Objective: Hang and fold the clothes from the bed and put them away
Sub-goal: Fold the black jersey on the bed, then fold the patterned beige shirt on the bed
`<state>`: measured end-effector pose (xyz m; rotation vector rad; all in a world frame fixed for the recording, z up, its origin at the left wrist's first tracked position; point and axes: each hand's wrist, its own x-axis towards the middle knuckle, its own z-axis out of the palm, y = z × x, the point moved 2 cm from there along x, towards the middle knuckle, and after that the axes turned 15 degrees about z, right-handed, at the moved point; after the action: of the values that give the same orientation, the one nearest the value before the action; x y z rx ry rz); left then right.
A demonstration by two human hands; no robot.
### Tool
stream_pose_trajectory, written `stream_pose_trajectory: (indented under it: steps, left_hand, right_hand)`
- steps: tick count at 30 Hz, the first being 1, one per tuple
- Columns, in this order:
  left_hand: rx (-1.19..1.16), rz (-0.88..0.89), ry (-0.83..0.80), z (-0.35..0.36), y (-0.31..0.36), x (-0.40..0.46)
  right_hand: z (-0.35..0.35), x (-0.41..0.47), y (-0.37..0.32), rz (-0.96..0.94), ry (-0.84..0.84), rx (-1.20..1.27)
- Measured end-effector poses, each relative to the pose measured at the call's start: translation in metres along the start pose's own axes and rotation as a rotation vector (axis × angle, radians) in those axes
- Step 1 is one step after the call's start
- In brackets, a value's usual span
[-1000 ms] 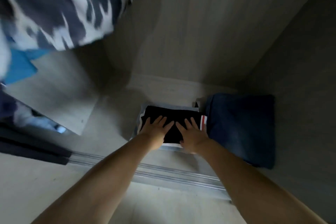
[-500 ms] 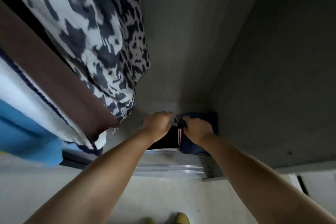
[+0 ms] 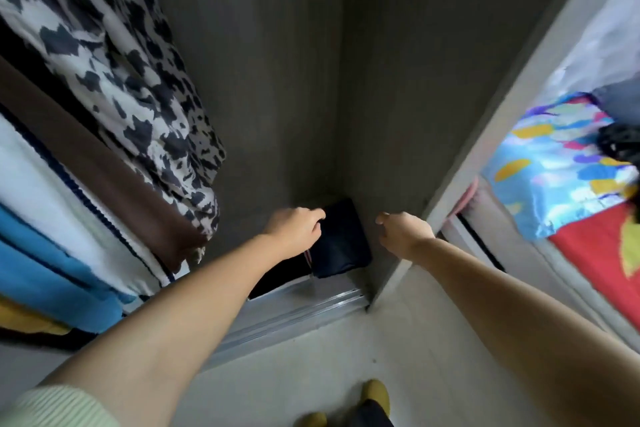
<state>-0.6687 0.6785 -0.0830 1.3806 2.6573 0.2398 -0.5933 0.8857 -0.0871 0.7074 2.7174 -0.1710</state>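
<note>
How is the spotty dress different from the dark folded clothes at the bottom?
The spotty dress hangs up high on the left; the folded clothes lie flat on the wardrobe floor in the corner. The dress is white with black blotches; the folded clothes are plain dark. The left hand is at the folded clothes; nothing touches the dress. Both are inside the wardrobe.

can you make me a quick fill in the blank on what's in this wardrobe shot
1. The left hand touches a folded garment whose colour is dark ____.
2. The right hand holds ____.
3. The hanging garment at upper left has a black-and-____ pattern.
4. The folded garment lies in the wardrobe's back ____ corner.

Missing words: navy; nothing; white; right
</note>
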Motion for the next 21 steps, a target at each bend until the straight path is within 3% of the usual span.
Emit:
stream_pose_trajectory:
  steps: [5, 11, 21]
  left_hand:
    - [0.031, 0.318, -0.213, 0.006, 0.099, 0.044]
    - [0.02, 0.633, -0.238, 0.014, 0.254, 0.113]
    - [0.021, 0.865, -0.263, 0.06, 0.504, 0.183]
  right_hand:
    - [-0.004, -0.049, 0.102, 0.206, 0.002, 0.031]
    - [-0.002, -0.119, 0.251, 0.516, 0.043, 0.14]
    - [0.02, -0.236, 0.494, 0.829, 0.017, 0.176]
